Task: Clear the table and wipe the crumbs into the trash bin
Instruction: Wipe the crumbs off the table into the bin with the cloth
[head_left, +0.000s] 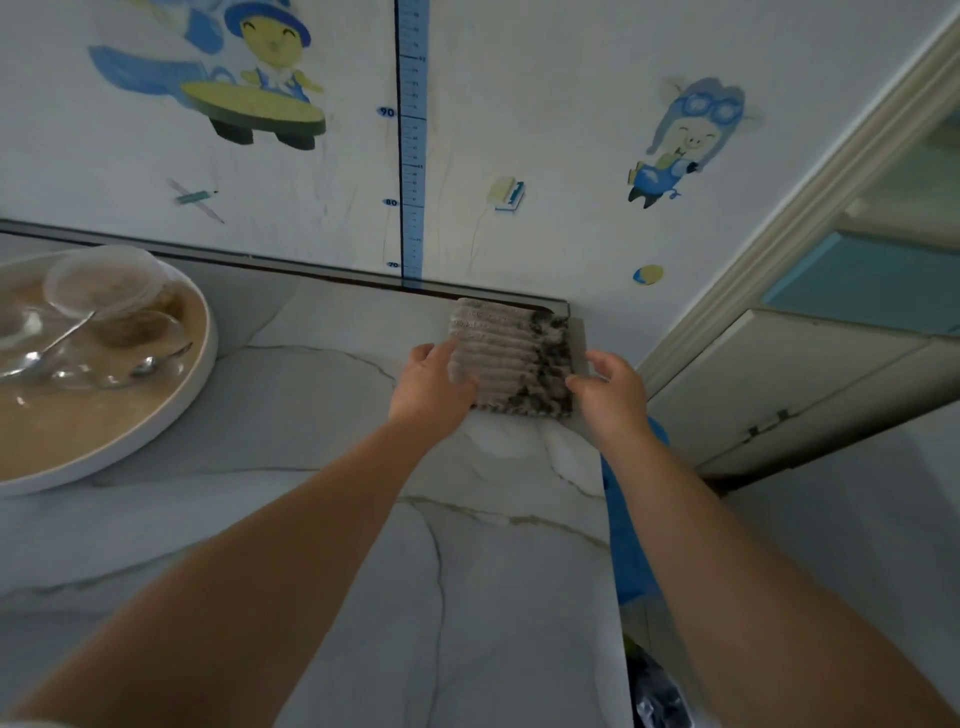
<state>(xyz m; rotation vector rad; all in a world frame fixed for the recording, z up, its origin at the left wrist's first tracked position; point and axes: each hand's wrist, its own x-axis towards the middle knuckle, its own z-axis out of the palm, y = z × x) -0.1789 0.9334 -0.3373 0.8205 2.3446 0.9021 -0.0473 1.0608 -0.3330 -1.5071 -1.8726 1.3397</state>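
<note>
We have both hands at the ribbed cleaning cloth, which lies flat in the far corner of the marble surface, against the wall's dark trim. Our left hand rests on the cloth's near-left part, fingers laid fairly straight over it and pressing down, which we judge keeps it from sliding. Our right hand sits at the cloth's right edge with fingers loosely curled toward it; whether it already pinches the edge we cannot tell.

The cloth's right side is dark and speckled, probably soiled, and we cannot make out separate crumbs on the stone around it. It sits right at the surface's side edge, and below that edge, nearer to us than the cloth, a blue liner shows with a dark opening lower down. We take this for the trash bin, placed there so sweepings can go straight over the edge.

Well left of the cloth, a round tray holds a clear plastic container, glassware and spoons, seemingly gathered there for carrying off, so clearing looks unfinished.
</note>
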